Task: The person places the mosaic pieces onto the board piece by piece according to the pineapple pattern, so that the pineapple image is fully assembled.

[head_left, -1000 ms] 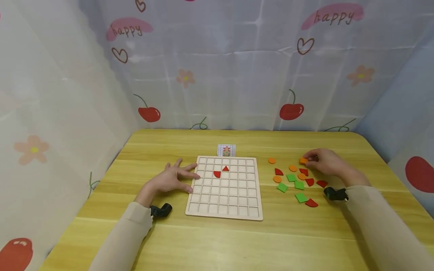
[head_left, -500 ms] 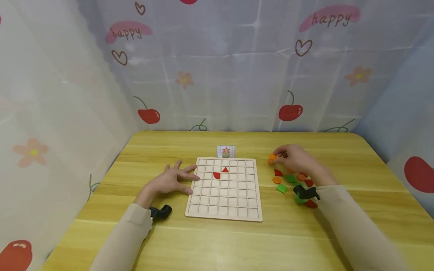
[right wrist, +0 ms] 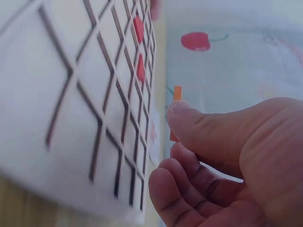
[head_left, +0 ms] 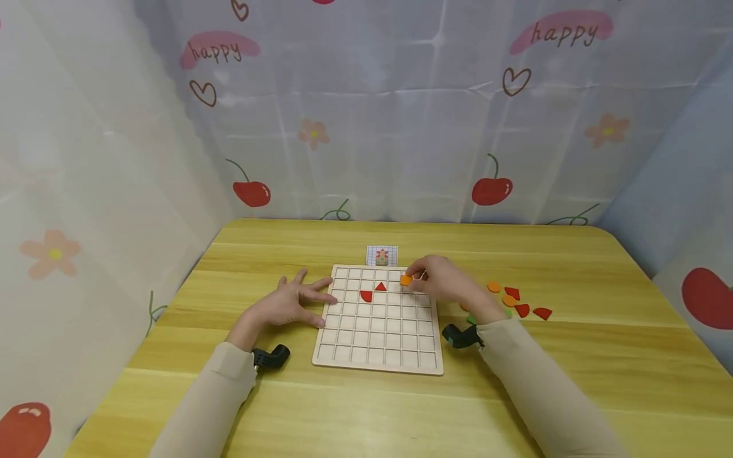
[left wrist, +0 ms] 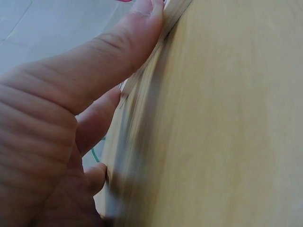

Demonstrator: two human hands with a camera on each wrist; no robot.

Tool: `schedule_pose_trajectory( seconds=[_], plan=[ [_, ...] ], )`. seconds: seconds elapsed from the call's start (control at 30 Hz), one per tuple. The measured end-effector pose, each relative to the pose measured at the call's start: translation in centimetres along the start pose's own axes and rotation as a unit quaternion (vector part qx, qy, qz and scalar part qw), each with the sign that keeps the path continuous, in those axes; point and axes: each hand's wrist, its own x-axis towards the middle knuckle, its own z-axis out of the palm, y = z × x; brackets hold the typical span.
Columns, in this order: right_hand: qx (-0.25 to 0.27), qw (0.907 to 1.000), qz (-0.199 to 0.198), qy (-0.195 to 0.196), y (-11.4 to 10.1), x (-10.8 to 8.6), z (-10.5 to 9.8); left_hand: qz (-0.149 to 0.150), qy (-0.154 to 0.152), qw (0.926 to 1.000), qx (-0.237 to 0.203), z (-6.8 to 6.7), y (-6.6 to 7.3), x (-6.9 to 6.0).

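The right hand pinches the orange tile between thumb and fingertips, above the board near its far right corner. The tile is clear of the surface in the right wrist view. The left hand has its fingers spread and extended, touching the board's left edge. The red triangle and red wedge lie on the board, toward its far edge.

Caution: the tile is thin; a loosened pinch could drop it askew across a ridge. Uneven pressure from the left hand could shift the board on the table. A low right forearm could scatter loose pieces beyond the board's right edge.
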Motion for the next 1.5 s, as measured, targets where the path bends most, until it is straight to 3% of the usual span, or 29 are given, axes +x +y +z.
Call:
schedule_pose_trajectory(
  seconds=[0.3,0.57,1.5],
  plan=[
    [-0.013,0.9993,-0.032,-0.015,-2.3,1.3,2.8,0.0,-0.001,1.0,-0.001,-0.1,0.1,0.0],
    [-0.014,0.9995,-0.023,-0.013,-3.2,1.3,4.1,0.004,-0.003,1.0,-0.004,0.0,0.2,0.0],
    [-0.033,0.9984,-0.039,0.023,-3.6,1.2,5.0,-0.004,-0.002,1.0,-0.007,0.0,0.2,0.0]
  ],
)
